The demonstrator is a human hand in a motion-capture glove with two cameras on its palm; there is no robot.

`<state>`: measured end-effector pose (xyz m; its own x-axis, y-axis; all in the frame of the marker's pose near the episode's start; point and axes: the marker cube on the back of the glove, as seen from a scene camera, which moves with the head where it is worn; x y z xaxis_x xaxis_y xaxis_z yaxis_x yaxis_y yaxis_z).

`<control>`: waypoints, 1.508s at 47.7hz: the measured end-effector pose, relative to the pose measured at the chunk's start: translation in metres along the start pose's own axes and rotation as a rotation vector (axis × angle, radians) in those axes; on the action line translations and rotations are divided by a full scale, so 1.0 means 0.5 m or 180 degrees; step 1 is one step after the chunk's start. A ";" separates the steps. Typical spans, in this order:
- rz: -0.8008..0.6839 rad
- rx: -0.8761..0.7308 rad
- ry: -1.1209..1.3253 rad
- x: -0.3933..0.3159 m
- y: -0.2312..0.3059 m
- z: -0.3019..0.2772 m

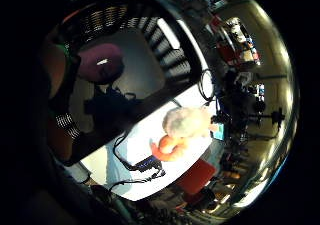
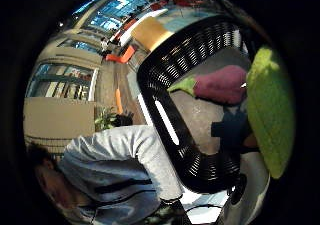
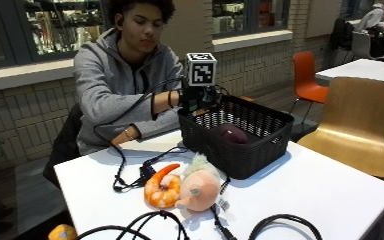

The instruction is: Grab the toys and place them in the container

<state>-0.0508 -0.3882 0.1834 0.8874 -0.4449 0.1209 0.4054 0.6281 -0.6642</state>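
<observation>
Evidently, a green toy is clamped in the grip of the right hand above the basket, over a purple toy, while shrimp and plush are left on the bench.

- A black slotted basket fills much of the view, with a purple plush toy lying inside on its grey floor.
- Beside the basket, on the white table, an orange shrimp toy touches a pale fluffy plush.
- Black cables trail across the table near them.
</observation>
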 end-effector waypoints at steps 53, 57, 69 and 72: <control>0.2327 -0.0615 -0.0701 0.518 0.186 0.166; 0.2349 -0.0636 -0.0611 0.514 0.165 0.190; 0.2619 -0.0450 -0.0340 0.500 0.124 0.237; 0.2623 -0.0249 -0.0285 0.497 0.121 0.240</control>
<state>0.2206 -0.3844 0.2618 0.9087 0.1924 -0.3704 -0.3951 0.6828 -0.6145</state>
